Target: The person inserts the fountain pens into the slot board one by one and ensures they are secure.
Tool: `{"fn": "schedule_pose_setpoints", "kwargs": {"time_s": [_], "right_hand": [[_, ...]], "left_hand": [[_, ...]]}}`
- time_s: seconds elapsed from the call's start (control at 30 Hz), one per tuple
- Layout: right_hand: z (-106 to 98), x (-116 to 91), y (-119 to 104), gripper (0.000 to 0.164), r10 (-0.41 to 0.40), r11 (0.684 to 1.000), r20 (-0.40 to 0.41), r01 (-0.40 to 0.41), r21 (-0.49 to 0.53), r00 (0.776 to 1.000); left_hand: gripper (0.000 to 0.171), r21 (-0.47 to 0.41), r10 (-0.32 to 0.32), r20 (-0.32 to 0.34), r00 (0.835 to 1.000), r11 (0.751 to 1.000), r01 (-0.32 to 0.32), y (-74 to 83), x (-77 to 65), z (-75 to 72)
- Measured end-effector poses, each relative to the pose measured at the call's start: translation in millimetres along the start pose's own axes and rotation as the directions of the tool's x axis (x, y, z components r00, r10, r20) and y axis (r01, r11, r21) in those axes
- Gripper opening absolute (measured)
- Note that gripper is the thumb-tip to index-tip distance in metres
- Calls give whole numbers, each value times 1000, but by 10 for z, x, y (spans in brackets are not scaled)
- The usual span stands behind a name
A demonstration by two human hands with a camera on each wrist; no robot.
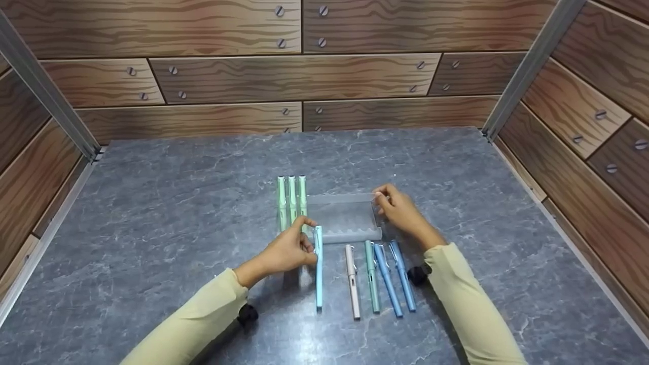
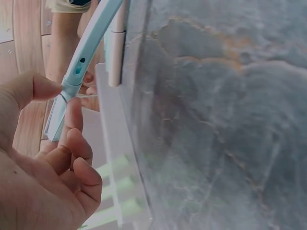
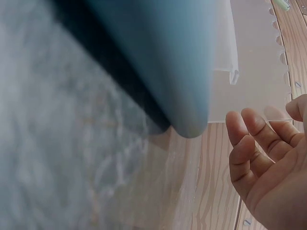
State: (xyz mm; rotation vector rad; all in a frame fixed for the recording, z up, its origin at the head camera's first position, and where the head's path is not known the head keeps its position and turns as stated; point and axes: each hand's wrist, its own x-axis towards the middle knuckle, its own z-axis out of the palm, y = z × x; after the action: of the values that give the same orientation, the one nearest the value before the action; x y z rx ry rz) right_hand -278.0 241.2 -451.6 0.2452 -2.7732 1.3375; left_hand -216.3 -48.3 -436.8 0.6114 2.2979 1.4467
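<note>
In the head view, my left hand (image 1: 291,248) pinches a light blue pen (image 1: 319,274) between thumb and fingers, its length pointing toward me. The left wrist view shows the same pen (image 2: 91,48) with its clip by the fingers. A clear plastic pen tray (image 1: 339,213) with a notched front rail lies just beyond. Three light green pens (image 1: 292,197) stand side by side at its left end. At the tray's right edge is my right hand (image 1: 403,210), thumb and index finger pinching the far corner. One index fingertip (image 3: 273,113) shows through the clear plastic.
In front of the tray lie a pale grey pen (image 1: 352,284), a teal pen (image 1: 372,279) and two blue pens (image 1: 389,281). They rest on a grey marbled table (image 1: 177,203). Wood-patterned panels (image 1: 294,76) close off the back and sides.
</note>
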Motion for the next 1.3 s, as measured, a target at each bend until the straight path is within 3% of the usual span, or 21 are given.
{"fn": "schedule_pose_setpoints", "kwargs": {"time_s": [0.23,0.67,0.83,1.13,1.3], "right_hand": [[3,3,6,25,-13,1000,-1,13,2,1000],[7,11,-7,26,-1,1000,3,1,16,1000],[3,4,-5,27,8,1000,8,-8,19,1000],[-7,0,-9,27,-22,999,5,22,-28,1000],[1,8,6,25,-27,999,-11,27,-28,1000]], "left_hand": [[63,-56,61,-59,996,996,-64,57,15,-28],[64,113,83,-225,971,992,-58,92,28,-92],[65,133,80,-260,962,990,-46,80,53,-112],[66,188,135,-374,918,980,-68,137,122,-154],[64,253,188,-404,895,963,-89,191,171,-179]]}}
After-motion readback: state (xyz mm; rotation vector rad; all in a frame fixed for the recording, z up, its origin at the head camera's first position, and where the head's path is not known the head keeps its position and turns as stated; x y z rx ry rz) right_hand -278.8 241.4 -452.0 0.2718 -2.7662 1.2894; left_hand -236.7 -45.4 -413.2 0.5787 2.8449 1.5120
